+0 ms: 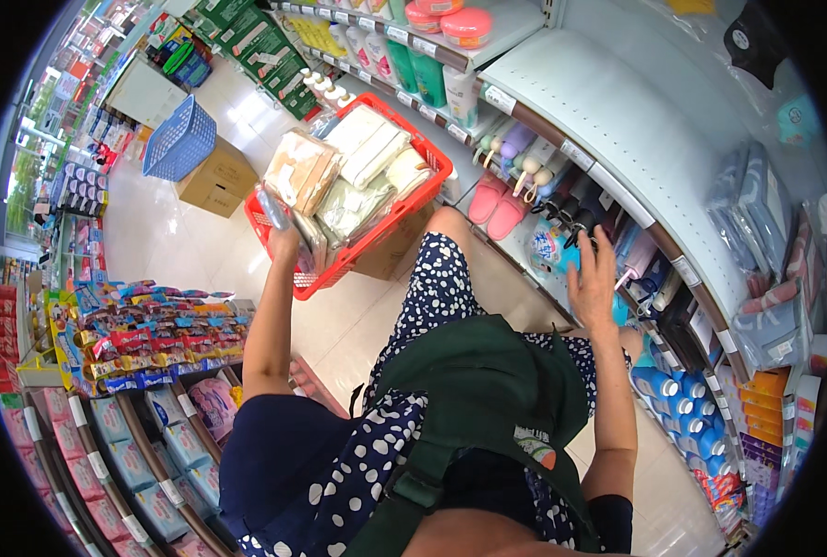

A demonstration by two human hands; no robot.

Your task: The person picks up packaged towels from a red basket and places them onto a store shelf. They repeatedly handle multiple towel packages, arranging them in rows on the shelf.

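Observation:
A red plastic basket [433, 157], piled with plastic-wrapped textile packs [368, 143], rests on a cardboard box in front of me. At its left rim my left hand [285, 241] grips a narrow plastic-wrapped package [272, 209] that stands on edge; the fingertips are partly hidden. My right hand [594, 282] is over the lower shelf on the right, fingers apart and holding nothing that I can see. Just beyond its fingertips lie folded umbrellas [580, 209] with dark handles and straps. A blue and white detergent pack [549, 244] is beside that hand.
Pink slippers [498, 209] sit on the low shelf. Above runs a long white shelf board [594, 97], with bagged grey-blue textiles [758, 209] at its right. A blue basket [182, 139] tops a cardboard box [218, 177]. Snack packets [163, 338] fill a left-hand display.

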